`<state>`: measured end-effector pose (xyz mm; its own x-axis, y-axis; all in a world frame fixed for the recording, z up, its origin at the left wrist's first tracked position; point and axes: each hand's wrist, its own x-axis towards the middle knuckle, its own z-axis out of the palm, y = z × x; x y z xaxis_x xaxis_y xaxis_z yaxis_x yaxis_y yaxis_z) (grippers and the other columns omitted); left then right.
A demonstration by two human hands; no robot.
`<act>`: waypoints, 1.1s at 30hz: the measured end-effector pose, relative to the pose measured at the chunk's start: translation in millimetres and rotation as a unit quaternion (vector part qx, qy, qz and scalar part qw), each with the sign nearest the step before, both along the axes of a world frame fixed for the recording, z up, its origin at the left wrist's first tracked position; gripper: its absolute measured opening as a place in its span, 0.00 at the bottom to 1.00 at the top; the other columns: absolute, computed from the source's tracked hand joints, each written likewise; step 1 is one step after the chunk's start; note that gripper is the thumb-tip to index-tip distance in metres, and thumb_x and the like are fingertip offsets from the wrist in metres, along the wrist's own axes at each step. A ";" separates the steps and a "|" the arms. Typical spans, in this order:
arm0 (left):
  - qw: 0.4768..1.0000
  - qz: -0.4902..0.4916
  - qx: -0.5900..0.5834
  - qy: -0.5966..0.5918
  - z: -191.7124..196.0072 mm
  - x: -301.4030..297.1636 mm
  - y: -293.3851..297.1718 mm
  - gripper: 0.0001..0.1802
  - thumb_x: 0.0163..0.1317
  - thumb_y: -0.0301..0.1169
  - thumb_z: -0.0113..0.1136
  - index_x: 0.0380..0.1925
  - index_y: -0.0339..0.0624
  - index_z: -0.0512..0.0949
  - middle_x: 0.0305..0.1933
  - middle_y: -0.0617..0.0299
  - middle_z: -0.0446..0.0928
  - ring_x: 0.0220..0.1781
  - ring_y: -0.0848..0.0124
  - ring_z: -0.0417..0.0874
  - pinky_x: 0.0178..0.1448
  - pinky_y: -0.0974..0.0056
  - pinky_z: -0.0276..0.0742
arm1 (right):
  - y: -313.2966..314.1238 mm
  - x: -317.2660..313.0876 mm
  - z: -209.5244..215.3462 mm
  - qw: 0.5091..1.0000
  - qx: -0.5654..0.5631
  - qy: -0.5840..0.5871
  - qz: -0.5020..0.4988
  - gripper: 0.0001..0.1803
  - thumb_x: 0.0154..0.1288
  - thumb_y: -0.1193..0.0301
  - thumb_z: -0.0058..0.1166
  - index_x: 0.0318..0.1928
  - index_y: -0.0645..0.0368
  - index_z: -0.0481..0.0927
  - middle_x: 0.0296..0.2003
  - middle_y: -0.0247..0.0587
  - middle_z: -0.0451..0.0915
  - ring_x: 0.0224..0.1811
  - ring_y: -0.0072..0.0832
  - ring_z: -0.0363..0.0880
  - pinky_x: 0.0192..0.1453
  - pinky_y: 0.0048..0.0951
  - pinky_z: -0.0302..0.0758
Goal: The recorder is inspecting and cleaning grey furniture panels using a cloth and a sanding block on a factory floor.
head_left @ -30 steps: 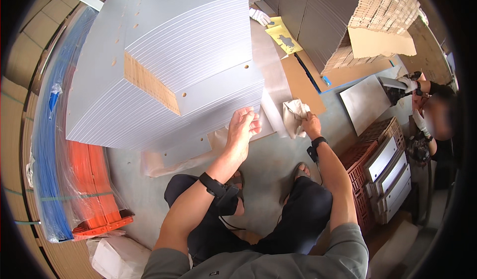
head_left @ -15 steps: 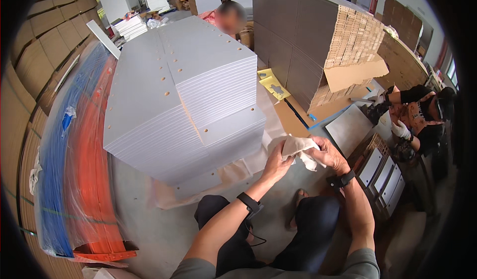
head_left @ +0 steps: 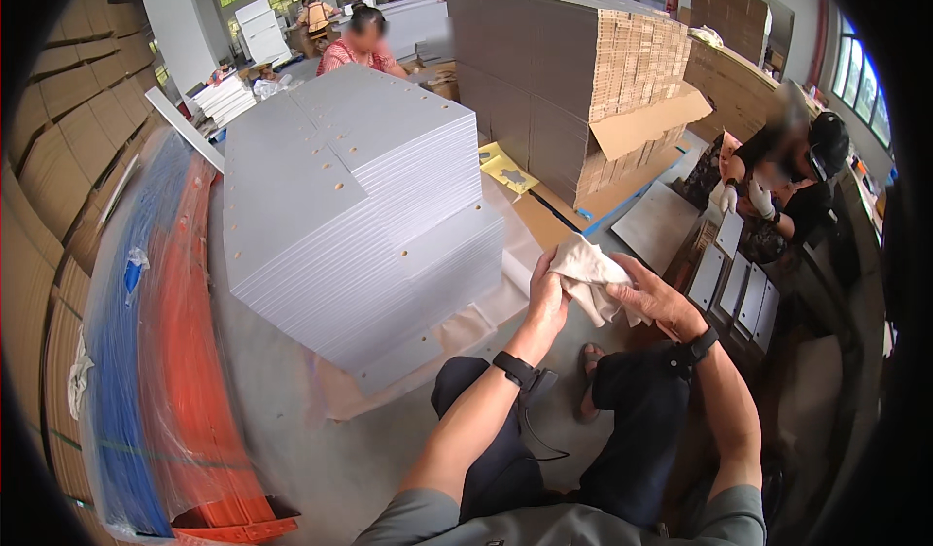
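Note:
A crumpled off-white cloth [head_left: 587, 266] hangs between my two hands, above the floor in front of my knees. My left hand [head_left: 547, 289] grips its left side, the thumb against the fabric. On the other side, my right hand [head_left: 665, 299] has its fingers on the cloth's right edge, and its lower folds droop beneath them. To the left of my hands stands a tall stack of grey panels [head_left: 292, 148] with small round holes along their edges. Neither hand touches the stack.
Wrapped blue strips [head_left: 136, 352] and red strips [head_left: 199, 391] line the left, beside cardboard stacks [head_left: 83, 89]. Beyond my hands rises another panel stack [head_left: 520, 70]. At right, a gloved person [head_left: 792, 177] bends over small white panels [head_left: 743, 289]. Another person [head_left: 360, 46] is behind the near stack.
My view has tilted up and shows more of the room. The cloth is spread wider between my hands. The person at right has leaned in, hands closer to the small panels.

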<state>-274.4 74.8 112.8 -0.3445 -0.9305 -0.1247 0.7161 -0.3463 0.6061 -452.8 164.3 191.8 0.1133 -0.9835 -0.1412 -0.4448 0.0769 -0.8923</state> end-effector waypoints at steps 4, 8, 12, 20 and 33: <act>0.995 -0.058 -0.008 0.078 -4.9 -16.2 -5.8 0.21 0.74 0.26 0.51 0.65 0.42 0.71 0.61 0.55 0.78 0.60 0.66 0.82 0.64 0.60 0.81 | 22.7 14.5 -7.5 0.993 0.022 -0.109 -0.027 0.53 0.70 0.37 0.54 0.79 0.59 0.52 0.60 0.49 0.75 0.56 0.33 0.79 0.51 0.34 0.83; 0.998 -0.046 -0.034 -0.015 -5.4 -20.8 4.2 0.21 0.75 0.30 0.51 0.65 0.41 0.70 0.61 0.53 0.79 0.62 0.61 0.81 0.66 0.54 0.79 | 29.2 33.2 -20.2 0.947 0.024 -0.308 -0.095 0.44 0.76 0.44 0.52 0.79 0.56 0.54 0.59 0.41 0.74 0.57 0.29 0.75 0.50 0.34 0.83; 0.965 -0.065 -0.181 -0.179 -23.9 -33.4 9.2 0.20 0.76 0.32 0.51 0.65 0.40 0.72 0.59 0.55 0.80 0.60 0.67 0.81 0.65 0.61 0.77 | 18.1 22.3 -44.6 0.919 0.012 -0.357 -0.166 0.41 0.76 0.48 0.55 0.78 0.56 0.57 0.64 0.43 0.73 0.62 0.31 0.75 0.57 0.34 0.80; 0.861 -0.378 -0.217 -0.263 -22.2 -45.6 -6.4 0.19 0.73 0.34 0.59 0.61 0.44 0.76 0.56 0.64 0.81 0.56 0.73 0.84 0.60 0.61 0.81 | 24.6 -43.2 -53.7 0.972 -0.044 -0.047 -0.226 0.22 0.72 0.59 0.58 0.56 0.64 0.80 0.40 0.41 0.85 0.39 0.26 0.82 0.44 0.30 0.79; 0.771 -0.372 -0.235 -0.461 -125.9 -295.9 -19.0 0.39 0.66 0.53 0.67 0.65 0.32 0.72 0.56 0.50 0.81 0.51 0.65 0.83 0.55 0.60 0.81 | 156.8 -124.5 -96.8 0.960 0.055 0.267 0.070 0.19 0.61 0.65 0.60 0.50 0.60 0.83 0.46 0.53 0.83 0.47 0.49 0.85 0.54 0.43 0.81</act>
